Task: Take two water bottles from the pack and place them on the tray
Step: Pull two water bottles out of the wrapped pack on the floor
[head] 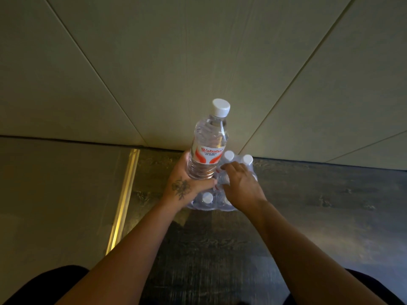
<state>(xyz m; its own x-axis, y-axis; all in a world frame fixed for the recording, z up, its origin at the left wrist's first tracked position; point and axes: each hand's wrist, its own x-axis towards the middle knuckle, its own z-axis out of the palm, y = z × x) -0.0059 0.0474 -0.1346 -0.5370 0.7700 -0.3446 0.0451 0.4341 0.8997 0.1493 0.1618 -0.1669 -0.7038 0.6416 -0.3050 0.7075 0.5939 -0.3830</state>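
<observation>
Gripping a water bottle (208, 146) by its base in the left hand (187, 183), raised just above the pack (220, 194) on the floor; right hand (240, 183) resting loosely curled atop the pack.

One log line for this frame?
left hand: holds bottle | right hand: on pack, grip unclear | tray: not visible

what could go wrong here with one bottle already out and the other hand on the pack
The left hand grips the bottle only near its base, so it may tip or slip. The right hand is digging into the pack and could snag on its plastic wrap. No tray is in view.
</observation>
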